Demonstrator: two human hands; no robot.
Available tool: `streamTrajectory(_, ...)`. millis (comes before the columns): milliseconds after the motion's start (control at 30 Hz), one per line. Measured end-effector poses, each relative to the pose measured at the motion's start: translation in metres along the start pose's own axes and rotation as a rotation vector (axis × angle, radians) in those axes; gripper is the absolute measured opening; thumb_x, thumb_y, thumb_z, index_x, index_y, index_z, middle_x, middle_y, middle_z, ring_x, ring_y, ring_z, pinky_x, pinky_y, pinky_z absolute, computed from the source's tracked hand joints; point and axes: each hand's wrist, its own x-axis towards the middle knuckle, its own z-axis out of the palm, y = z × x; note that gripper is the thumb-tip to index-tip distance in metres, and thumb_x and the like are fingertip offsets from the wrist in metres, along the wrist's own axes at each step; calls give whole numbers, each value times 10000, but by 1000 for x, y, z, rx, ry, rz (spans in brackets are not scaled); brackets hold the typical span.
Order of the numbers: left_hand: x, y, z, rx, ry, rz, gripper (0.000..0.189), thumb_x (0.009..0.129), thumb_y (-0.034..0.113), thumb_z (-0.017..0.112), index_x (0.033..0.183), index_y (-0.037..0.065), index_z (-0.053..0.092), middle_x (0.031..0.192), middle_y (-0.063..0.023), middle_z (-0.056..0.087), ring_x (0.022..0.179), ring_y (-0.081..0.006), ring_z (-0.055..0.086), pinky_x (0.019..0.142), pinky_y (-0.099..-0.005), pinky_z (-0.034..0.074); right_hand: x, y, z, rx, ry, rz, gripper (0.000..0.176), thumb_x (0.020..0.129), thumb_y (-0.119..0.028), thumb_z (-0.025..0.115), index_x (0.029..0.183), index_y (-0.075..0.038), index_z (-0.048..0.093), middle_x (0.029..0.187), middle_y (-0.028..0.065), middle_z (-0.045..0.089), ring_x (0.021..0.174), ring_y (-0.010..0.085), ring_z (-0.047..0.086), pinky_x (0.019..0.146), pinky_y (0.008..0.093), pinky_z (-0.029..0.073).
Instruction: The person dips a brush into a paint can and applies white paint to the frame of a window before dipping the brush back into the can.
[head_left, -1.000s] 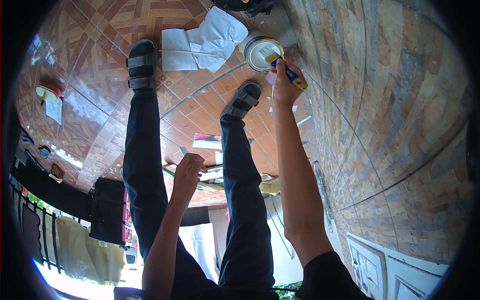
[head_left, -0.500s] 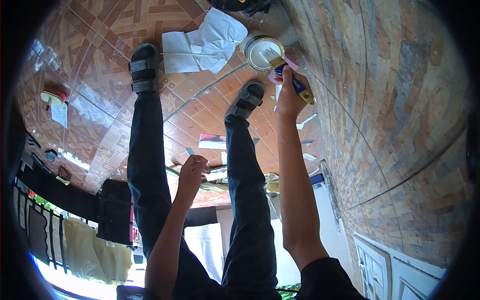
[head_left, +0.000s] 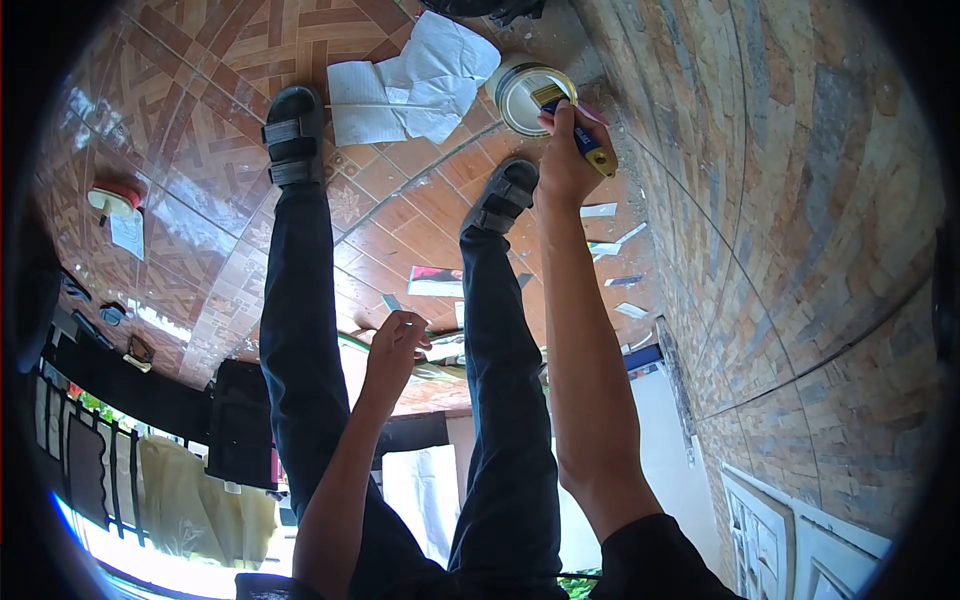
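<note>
My right hand (head_left: 577, 170) is closed round a paintbrush (head_left: 588, 142) with a blue and yellow handle. The brush's bristle end points down into a round can of white paint (head_left: 518, 104), over its near right side; whether the bristles touch the paint is hidden. My left hand (head_left: 397, 345) hangs in the air between my legs, its fingers loosely bent and a little apart, with nothing seen in it. Close beside the can lies a crumpled white sheet (head_left: 420, 85) on the tiled floor.
A stone-patterned wall (head_left: 770, 230) rises along the right. My sandalled feet (head_left: 292, 135) stand on brown tiles (head_left: 405, 215). Paper scraps (head_left: 605, 245) lie near the wall, and a printed sheet (head_left: 436, 281) near my right leg. A red and white object (head_left: 115, 200) lies at the far left.
My right hand has moved slightly, bringing the paintbrush further over the can, and the handle now stands steeper. My left hand stays about where it was. The whole view has shifted a little.
</note>
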Motion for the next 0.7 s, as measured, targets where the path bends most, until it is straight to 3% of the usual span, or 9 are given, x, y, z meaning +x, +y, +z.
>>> streamTrajectory(200, -1, 3, 1, 22, -20, 19, 154, 901, 216, 482, 940, 78, 540, 795, -34, 557, 783, -128, 572, 705, -280, 423, -4, 2, -13, 100, 3, -7, 89, 823, -27, 603, 809, 52, 565, 740, 143, 640, 619, 160, 649, 614, 235, 539)
streamTrajectory(700, -2, 5, 2, 61, -5, 33, 195, 880, 236, 478, 937, 61, 543, 789, -43, 554, 773, -135, 575, 705, -279, 427, -25, 25, -63, -47, 67, 61, 106, 820, -30, 607, 783, 57, 559, 701, 138, 628, 597, 158, 636, 593, 231, 530)
